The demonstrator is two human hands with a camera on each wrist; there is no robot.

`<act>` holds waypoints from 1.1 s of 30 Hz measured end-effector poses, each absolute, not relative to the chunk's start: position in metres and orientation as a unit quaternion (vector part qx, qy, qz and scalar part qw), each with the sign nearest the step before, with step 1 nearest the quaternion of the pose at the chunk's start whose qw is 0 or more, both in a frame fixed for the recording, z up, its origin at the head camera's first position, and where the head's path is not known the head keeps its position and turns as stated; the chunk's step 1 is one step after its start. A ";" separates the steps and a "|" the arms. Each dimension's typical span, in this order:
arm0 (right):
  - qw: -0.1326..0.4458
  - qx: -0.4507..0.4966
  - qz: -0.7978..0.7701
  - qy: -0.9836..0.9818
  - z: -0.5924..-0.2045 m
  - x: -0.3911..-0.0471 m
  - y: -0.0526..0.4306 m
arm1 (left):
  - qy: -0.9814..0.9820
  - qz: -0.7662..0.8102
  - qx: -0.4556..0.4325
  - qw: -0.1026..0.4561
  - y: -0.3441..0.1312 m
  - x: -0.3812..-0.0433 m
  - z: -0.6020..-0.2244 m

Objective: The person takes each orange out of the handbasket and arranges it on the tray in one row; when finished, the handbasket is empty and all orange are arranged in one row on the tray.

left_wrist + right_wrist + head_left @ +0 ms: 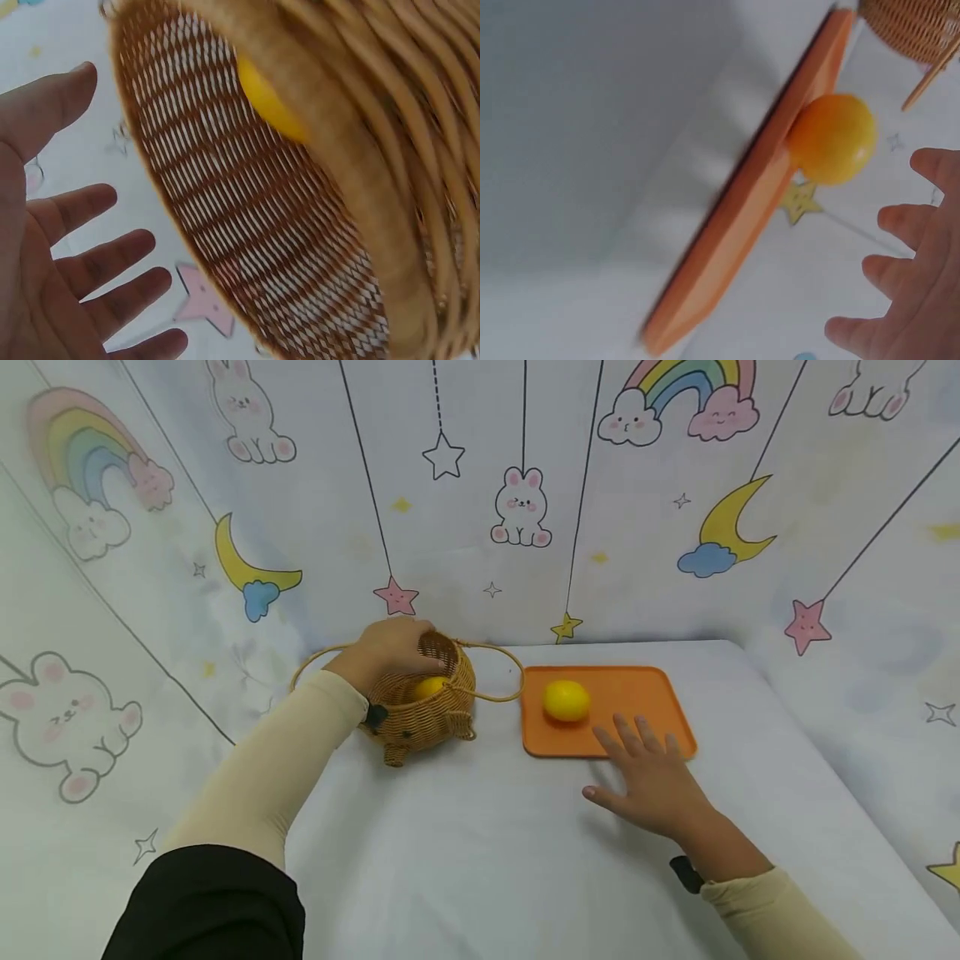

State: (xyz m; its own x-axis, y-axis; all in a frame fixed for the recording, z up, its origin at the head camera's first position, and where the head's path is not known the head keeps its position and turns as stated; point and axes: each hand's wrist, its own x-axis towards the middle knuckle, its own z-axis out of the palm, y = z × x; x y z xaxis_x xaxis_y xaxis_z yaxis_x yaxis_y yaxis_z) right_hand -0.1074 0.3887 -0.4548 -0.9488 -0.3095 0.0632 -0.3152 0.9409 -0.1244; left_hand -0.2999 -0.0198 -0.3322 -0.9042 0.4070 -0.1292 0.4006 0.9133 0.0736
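A wicker basket (423,727) with looped handles stands on the white table, and a yellow lemon (430,687) lies inside it. Over the basket's mouth is my left hand (390,652). The left wrist view shows this hand (52,255) with fingers extended and apart from the rim, holding nothing. To the right, an orange tray (637,689) carries another lemon (566,701) on its left half. My right hand (656,785), its fingers spread, hovers by the tray's front edge. In the right wrist view its fingertips are apart from the lemon (832,139).
One basket handle (498,697) reaches out to the tray's left edge. Behind the table (465,843) hangs a white backdrop (465,527) printed with rabbits, stars, moons and rainbows. More printed cloth rises at the left and right sides.
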 end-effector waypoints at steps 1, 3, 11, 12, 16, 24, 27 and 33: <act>0.024 0.165 0.068 -0.984 -0.453 -0.107 0.384 | 0.976 0.018 0.205 0.076 -0.022 -0.302 -0.331; 0.029 0.177 0.069 -0.981 -0.450 -0.107 0.374 | 0.975 0.007 0.205 0.087 -0.025 -0.307 -0.330; 0.057 0.238 0.083 -0.966 -0.438 -0.109 0.327 | 0.968 -0.005 0.219 0.125 -0.026 -0.323 -0.329; 0.060 0.244 0.085 -0.964 -0.437 -0.109 0.323 | 0.967 -0.007 0.220 0.130 -0.026 -0.325 -0.329; 0.067 0.266 0.084 -0.958 -0.436 -0.112 0.308 | 0.966 -0.026 0.217 0.140 -0.025 -0.332 -0.330; 0.044 0.284 0.080 -0.954 -0.438 -0.115 0.291 | 0.959 -0.034 0.216 0.178 -0.021 -0.342 -0.338; 0.040 0.294 0.080 -0.952 -0.439 -0.115 0.288 | 0.953 -0.033 0.204 0.221 -0.019 -0.344 -0.345; 0.028 0.302 0.071 -0.950 -0.442 -0.118 0.284 | 0.942 -0.054 0.192 0.272 -0.019 -0.346 -0.343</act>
State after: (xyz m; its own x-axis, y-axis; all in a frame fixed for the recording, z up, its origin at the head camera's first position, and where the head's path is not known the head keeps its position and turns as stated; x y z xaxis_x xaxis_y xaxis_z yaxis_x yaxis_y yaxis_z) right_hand -0.1180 0.2838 -0.4415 -0.8161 -0.5698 0.0965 -0.5778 0.8075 -0.1188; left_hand -0.3465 -0.0186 -0.3434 -0.7786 0.3316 -0.5328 0.3899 0.9209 0.0035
